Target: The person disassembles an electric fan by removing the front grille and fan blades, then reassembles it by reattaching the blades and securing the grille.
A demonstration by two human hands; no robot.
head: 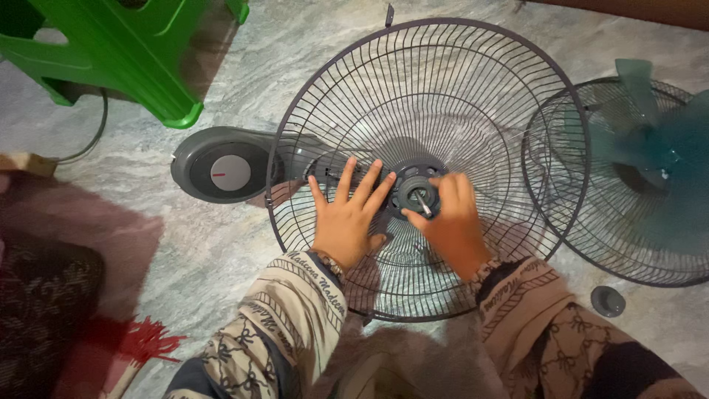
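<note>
A grey wire fan guard (443,81) lies flat over the fan's motor housing on the marble floor. My left hand (346,214) rests flat on the guard's wires just left of the centre, fingers spread. My right hand (450,222) curls around the grey locking ring (413,189) at the hub, where the metal motor shaft (424,204) sticks up. The fan's round grey base (221,164), with a light dial, shows at the left behind the guard.
A second wire guard (561,199) with a teal fan blade (665,162) on it lies to the right. A small grey round cap (607,301) sits on the floor near my right sleeve. A green plastic stool (125,52) stands at the upper left, with a cable beside it.
</note>
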